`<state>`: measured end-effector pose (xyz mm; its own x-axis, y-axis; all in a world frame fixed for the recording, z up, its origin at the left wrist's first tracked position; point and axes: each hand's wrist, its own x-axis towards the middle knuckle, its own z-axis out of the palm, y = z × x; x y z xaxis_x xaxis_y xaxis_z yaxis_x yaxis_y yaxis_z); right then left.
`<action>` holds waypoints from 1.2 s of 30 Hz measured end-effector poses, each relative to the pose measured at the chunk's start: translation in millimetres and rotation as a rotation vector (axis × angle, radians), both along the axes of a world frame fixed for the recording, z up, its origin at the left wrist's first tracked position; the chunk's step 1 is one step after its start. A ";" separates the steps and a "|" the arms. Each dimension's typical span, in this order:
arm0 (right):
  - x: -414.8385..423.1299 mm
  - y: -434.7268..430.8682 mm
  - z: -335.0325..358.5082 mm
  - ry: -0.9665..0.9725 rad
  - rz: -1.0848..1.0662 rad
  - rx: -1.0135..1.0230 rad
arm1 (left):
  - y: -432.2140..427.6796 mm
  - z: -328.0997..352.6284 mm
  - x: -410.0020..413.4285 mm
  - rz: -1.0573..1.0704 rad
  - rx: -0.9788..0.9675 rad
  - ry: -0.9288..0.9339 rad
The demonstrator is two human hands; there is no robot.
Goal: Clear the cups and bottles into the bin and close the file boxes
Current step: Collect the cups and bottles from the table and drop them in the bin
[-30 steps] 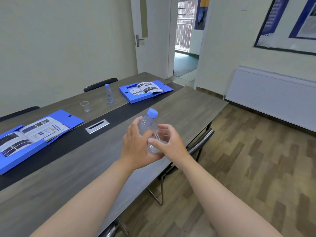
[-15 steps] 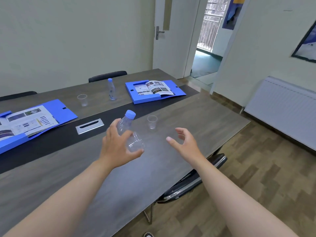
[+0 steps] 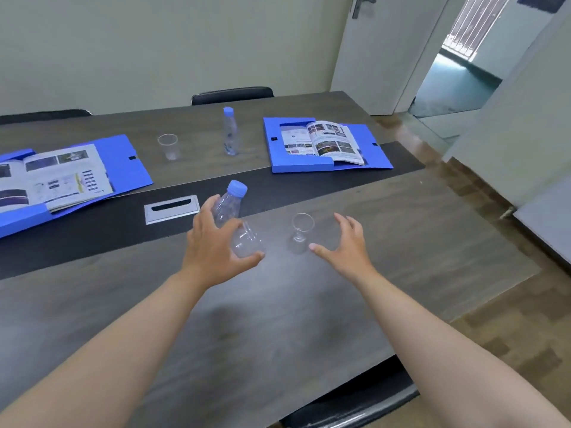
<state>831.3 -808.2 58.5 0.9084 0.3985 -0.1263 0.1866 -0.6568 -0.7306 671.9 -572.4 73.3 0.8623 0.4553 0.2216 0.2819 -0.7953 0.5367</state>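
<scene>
Your right hand [image 3: 344,242] has let go and now hangs spread beside the cup [image 3: 301,231] at frame centre, while your left hand [image 3: 216,245] clutches the bottle [image 3: 236,223], so nothing is binned yet.

Bright, even light; daylight through doorway [image 3: 457,50]; edges bowed by wide-angle; slightly soft
</scene>
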 end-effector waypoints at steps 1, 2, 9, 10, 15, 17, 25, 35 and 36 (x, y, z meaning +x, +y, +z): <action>10.8 4.9 -4.0 -0.013 0.014 -0.028 | 1.4 -3.1 2.8 0.019 -0.003 -0.002; 22.6 11.4 -10.2 -0.020 0.041 -0.062 | 2.4 -8.0 4.7 0.048 -0.005 0.000; 84.5 43.5 -53.3 -0.048 0.232 -0.234 | -7.7 -28.6 10.6 0.186 0.041 0.031; 92.0 47.8 -62.2 -0.044 0.261 -0.252 | -12.7 -31.4 11.9 0.220 0.047 0.045; 121.6 66.1 -96.8 -0.024 0.426 -0.277 | -45.5 -40.0 19.7 0.326 0.076 0.086; 129.2 70.0 -105.5 -0.027 0.476 -0.275 | -57.2 -39.7 23.2 0.367 0.080 0.089; 141.5 70.2 -104.9 -0.005 0.503 -0.132 | -82.2 -31.0 27.2 0.409 0.122 0.090; 86.2 29.1 7.2 0.471 0.374 0.652 | -84.1 1.5 41.9 0.271 0.249 0.047; 77.1 22.4 17.3 0.479 0.407 0.681 | -84.8 3.1 41.0 0.240 0.261 0.032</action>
<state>908.4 -785.8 75.7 0.5934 0.8015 -0.0731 -0.1129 -0.0071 -0.9936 713.0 -657.2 76.4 0.7461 0.5771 0.3322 0.4904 -0.8137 0.3121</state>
